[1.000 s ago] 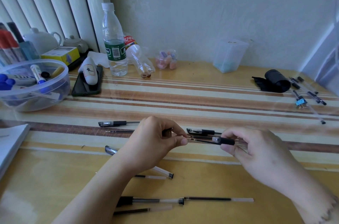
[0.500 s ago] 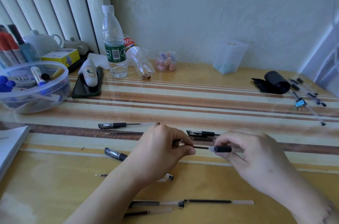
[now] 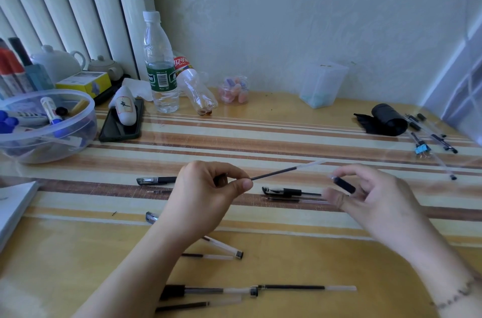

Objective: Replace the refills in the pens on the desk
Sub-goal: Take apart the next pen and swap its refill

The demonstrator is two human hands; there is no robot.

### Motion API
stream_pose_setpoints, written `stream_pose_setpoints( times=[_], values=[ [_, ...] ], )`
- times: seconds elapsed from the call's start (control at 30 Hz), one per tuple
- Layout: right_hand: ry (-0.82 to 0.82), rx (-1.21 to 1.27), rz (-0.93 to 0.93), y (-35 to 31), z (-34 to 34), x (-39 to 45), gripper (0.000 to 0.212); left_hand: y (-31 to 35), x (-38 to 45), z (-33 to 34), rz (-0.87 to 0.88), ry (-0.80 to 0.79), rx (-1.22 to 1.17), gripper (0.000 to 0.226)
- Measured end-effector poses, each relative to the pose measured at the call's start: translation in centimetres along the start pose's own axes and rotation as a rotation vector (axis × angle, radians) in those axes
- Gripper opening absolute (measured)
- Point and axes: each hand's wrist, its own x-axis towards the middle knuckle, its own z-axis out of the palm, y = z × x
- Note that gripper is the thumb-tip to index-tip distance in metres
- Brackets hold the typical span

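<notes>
My left hand (image 3: 206, 195) pinches a thin dark refill (image 3: 284, 171) at its tip end; the refill slants up to the right, clear of the desk. My right hand (image 3: 370, 195) holds a clear pen barrel with a black grip (image 3: 344, 185), a short gap from the refill. On the desk lie a capped black pen (image 3: 284, 190) between the hands, another pen (image 3: 154, 180) left of my left hand, a barrel (image 3: 224, 246) under my left wrist, and loose refills (image 3: 305, 287) and a pen body (image 3: 208, 291) near the front edge.
A clear bowl of markers (image 3: 44, 125) stands at the left, with a phone (image 3: 121, 122), two bottles (image 3: 160, 65) and a small jar (image 3: 234, 89) behind. A translucent box (image 3: 322, 84), a black roll (image 3: 387, 119) and more pens (image 3: 433, 138) sit at the back right.
The refill has come out of the barrel: my left hand drew it away to the left and tilted it up, while my right hand moved right with the barrel.
</notes>
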Motion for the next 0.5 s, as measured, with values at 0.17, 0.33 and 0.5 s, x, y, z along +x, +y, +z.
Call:
stream_pose_setpoints(
  times=[0.17,0.33,0.5],
  values=[
    [0.081,0.164,-0.126,-0.74,-0.35,-0.38,0.049,-0.17,0.07,0.04,0.013,0.006,0.012,0.011],
    [0.061,0.236,-0.220,-0.82,0.12,-0.86,0.031,-0.14,0.03,0.07,0.025,-0.004,0.027,0.010],
    [0.079,0.236,-0.251,-0.70,0.18,-0.74,0.020,-0.09,0.01,0.12,0.023,-0.011,0.050,0.010]
  ],
)
